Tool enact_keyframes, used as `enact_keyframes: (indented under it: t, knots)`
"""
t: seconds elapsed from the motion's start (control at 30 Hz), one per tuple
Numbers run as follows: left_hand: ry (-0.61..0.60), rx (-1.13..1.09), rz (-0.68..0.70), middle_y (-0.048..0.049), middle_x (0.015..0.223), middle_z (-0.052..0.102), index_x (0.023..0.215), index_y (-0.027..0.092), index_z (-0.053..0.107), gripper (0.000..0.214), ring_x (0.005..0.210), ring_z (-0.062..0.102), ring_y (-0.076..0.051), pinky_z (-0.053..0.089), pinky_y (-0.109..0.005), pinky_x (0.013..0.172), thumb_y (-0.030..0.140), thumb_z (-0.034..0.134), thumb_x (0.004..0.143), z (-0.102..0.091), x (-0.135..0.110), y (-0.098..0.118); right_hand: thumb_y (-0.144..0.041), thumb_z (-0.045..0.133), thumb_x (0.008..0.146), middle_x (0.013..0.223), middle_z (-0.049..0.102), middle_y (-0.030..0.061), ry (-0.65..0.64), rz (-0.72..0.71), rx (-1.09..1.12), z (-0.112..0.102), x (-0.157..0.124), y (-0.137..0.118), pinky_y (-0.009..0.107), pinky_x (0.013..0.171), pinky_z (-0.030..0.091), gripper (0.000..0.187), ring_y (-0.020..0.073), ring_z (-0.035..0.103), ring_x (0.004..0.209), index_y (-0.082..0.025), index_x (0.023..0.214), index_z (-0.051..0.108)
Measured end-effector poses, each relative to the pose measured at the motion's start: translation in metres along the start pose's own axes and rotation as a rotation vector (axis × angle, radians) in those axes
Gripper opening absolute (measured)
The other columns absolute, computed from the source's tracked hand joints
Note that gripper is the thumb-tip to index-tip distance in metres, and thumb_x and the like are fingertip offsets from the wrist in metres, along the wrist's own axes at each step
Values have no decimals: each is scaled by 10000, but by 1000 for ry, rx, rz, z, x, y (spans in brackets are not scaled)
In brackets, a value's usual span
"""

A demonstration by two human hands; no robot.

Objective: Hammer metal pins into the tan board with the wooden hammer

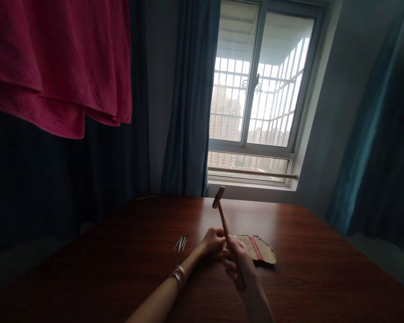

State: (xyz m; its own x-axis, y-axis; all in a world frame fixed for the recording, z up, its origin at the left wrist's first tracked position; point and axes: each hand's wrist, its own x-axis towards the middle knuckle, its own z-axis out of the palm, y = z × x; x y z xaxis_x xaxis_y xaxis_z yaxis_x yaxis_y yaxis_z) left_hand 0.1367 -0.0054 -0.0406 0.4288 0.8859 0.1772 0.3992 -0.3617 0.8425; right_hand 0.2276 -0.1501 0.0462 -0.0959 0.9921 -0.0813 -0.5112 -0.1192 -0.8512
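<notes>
Quickly, we count one hammer (223, 219), one perforated tan piece (266, 252), and roughly five thin metal rods (179, 245) on the table (121, 278). Our right hand (240, 260) is wrapped around the hammer's handle, left of the piece in view; our left hand (213, 240) is curled beside the piece, grip unclear to us. Hammer's long axis runs steeply, head up, tilting left. Wooden handle, dark blocky head; piece has a red band.
</notes>
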Motion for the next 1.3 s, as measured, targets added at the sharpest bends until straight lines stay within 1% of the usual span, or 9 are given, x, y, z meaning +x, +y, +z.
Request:
enact_keyframes:
  t: [0.07,0.17,0.3,0.4,0.5,0.7,1.0,1.2,1.3]
  knots:
    - [18,20,39,-40,759,648,827,76,656,198,743,577,-165,449,-252,675,231,592,720,1,8,-5,-522,635,644,511,435,-106,108,-12,1,-25,-16,-4,104,248,154,403,-1,257,285,-227,805,414]
    - [57,47,84,-35,728,663,777,92,670,200,690,578,-148,429,-225,628,236,576,674,3,14,-12,-546,643,622,500,435,-109,212,-6,-45,-55,-34,-3,102,236,156,428,-2,251,274,-229,772,397]
    - [64,41,109,-43,729,671,764,101,676,218,680,584,-149,427,-221,621,250,555,660,4,14,-15,-583,645,598,499,436,-109,187,51,-125,-78,-52,1,118,212,181,455,6,265,255,-228,733,395]
    - [65,34,120,-43,718,669,764,104,678,221,674,584,-149,428,-221,614,245,549,652,4,13,-16,-594,644,586,498,438,-102,124,85,-140,-77,-62,1,124,215,154,467,-1,259,238,-217,675,383]
    - [77,39,122,-41,712,667,753,106,678,216,668,583,-147,426,-219,607,241,548,646,5,15,-19,-587,654,573,486,424,-103,108,101,-137,-67,-66,1,119,236,112,468,-12,244,230,-210,673,396]
    - [85,36,137,-42,693,664,734,101,678,211,638,577,-141,414,-213,583,236,546,638,6,17,-25,-598,658,564,489,434,-100,88,101,-136,-51,-63,3,119,233,98,478,-10,236,230,-215,715,416]
    - [90,41,105,-34,660,647,707,102,674,205,628,564,-140,401,-212,574,251,549,641,5,13,-17,-561,629,642,525,453,-95,61,76,-151,-54,-61,0,117,210,173,419,-4,250,245,-218,750,413]
    - [77,53,126,-37,668,653,723,103,682,207,622,563,-135,391,-202,557,238,550,640,5,13,-16,-554,623,659,511,439,-96,48,88,-151,-62,-55,9,103,219,128,412,-9,246,249,-213,751,411]
    - [82,68,135,-37,656,652,719,99,684,205,607,557,-130,383,-198,546,230,551,637,4,13,-17,-552,613,671,528,452,-93,49,95,-165,-65,-53,12,107,211,141,400,-3,262,252,-216,760,414]
